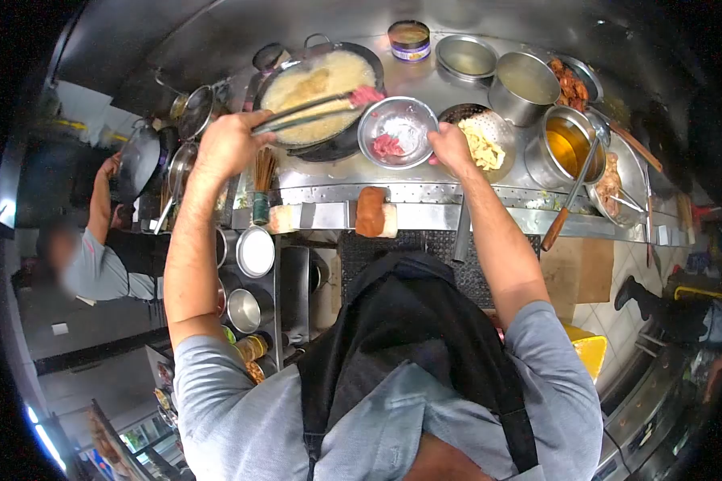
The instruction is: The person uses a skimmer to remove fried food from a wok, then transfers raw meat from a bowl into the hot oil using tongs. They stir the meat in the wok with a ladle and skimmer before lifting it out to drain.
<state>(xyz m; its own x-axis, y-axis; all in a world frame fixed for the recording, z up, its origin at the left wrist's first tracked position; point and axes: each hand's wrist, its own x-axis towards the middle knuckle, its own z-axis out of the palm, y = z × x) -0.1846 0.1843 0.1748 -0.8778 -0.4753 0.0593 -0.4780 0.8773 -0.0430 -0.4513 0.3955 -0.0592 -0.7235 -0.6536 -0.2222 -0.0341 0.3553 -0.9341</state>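
My left hand [234, 143] is closed round the handles of dark tongs [305, 109], which reach right over a wok [375, 70] of bubbling pale oil [309, 76]. At the tongs' tips is a piece of pinkish-red meat [367, 95], beside the rim of a metal bowl [395, 160]. Inside the bowl lie more red meat [387, 145] and white powder [411, 136]. My right hand [451, 147] grips the bowl's right rim, its fingers partly hidden. Just right of that hand is a perforated pan with pale yellow pieces [481, 146].
Behind stand a can [409, 42] and metal pots [525, 88]. A pot of amber liquid [568, 148] with a ladle [573, 188] is at the right. Skewers [265, 170] stand near the front edge. Another person [104, 264] holds a wok at the far left.
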